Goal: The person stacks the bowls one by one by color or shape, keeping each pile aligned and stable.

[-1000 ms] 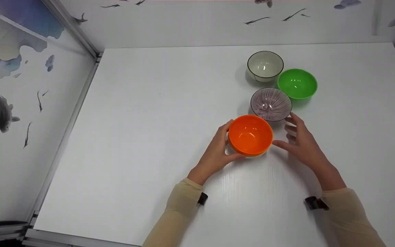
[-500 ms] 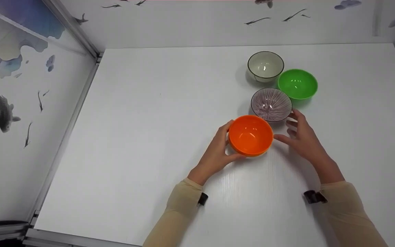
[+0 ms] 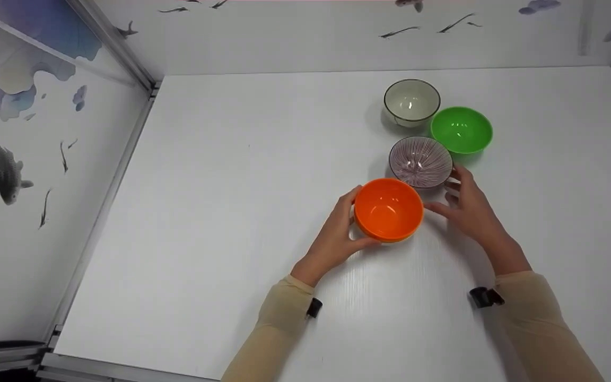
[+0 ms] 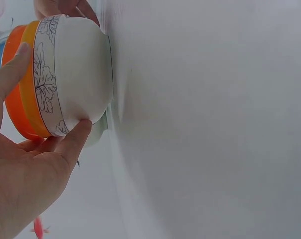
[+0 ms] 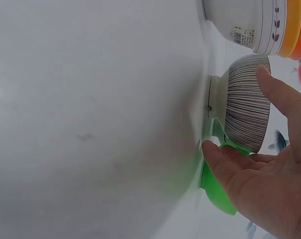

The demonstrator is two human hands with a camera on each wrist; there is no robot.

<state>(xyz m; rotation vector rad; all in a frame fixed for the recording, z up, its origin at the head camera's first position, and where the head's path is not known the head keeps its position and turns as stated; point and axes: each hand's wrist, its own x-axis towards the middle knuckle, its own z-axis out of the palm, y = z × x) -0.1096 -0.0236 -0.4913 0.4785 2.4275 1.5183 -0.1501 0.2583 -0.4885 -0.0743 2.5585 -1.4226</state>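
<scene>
Stacking, seemingly: left hand [image 3: 334,239] grips near orange-topped stack [image 3: 389,209]; right hand [image 3: 471,211], spread beside farther striped bowl [image 3: 421,161], likely needs to grasp.

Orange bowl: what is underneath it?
Under the orange bowl, a yellow-orange band shows, perhaps another bowl's rim, then a leaf-patterned white bowl. The white bowl's inside is covered.

The orange bowl [image 3: 389,209] looks glossy plastic, the striped bowl [image 3: 420,162] smooth glazed ceramic.
</scene>
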